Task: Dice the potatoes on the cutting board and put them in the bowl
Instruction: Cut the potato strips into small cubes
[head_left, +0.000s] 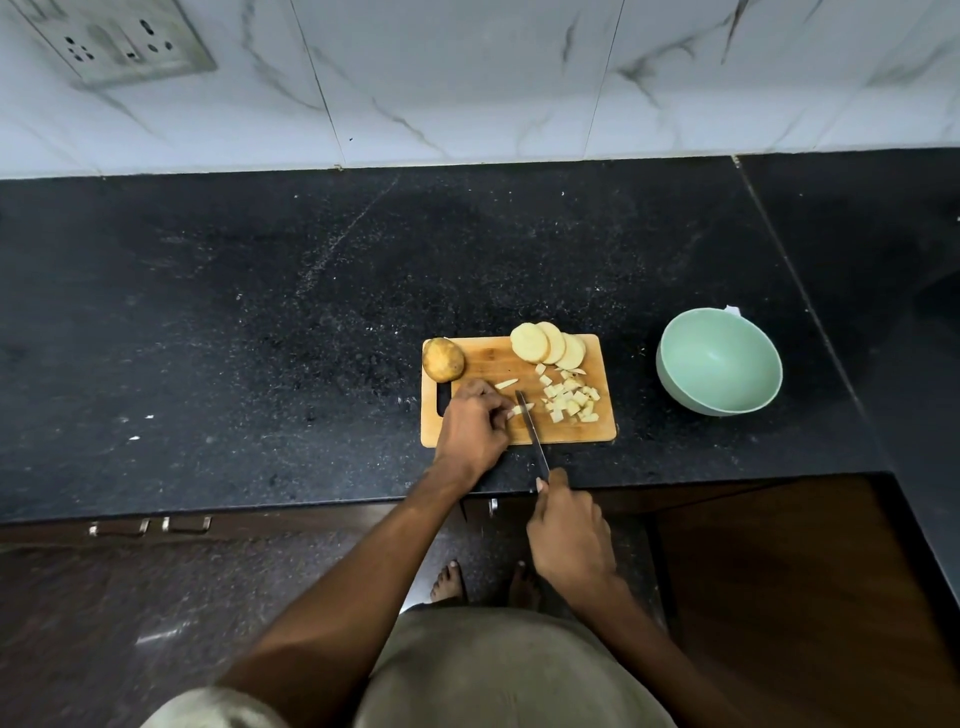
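A wooden cutting board (483, 358) is laid flat on the black desk (260, 312), long axis running L–R, near edge close to the desk's front edge. Wide open desk is seen to the L and behind the board up to the tiled wall (467, 78); a narrower strip is left between the board's R edge and the green bowl (719, 361), which is set apart from the board and shows nothing inside.

On the board: a whole potato (442, 359) at the far L corner, three round slices (548, 343) overlapped along the far edge w/ one just over it, a heap of diced pieces (571, 400) toward the R side, and a loose strip (506, 384) mid-board.

A small potato strip (519, 409) is pinned by the curled fingertips of the left hand (472, 426), near the board's front edge; its long axis runs roughly L–R. The knife (532, 434) is gripped at the handle by the right hand (569, 530), fingers wrapped round it; the blade is pointed away from the person, crossing the board's near edge & set across the strip, approx. perpendicular to it.
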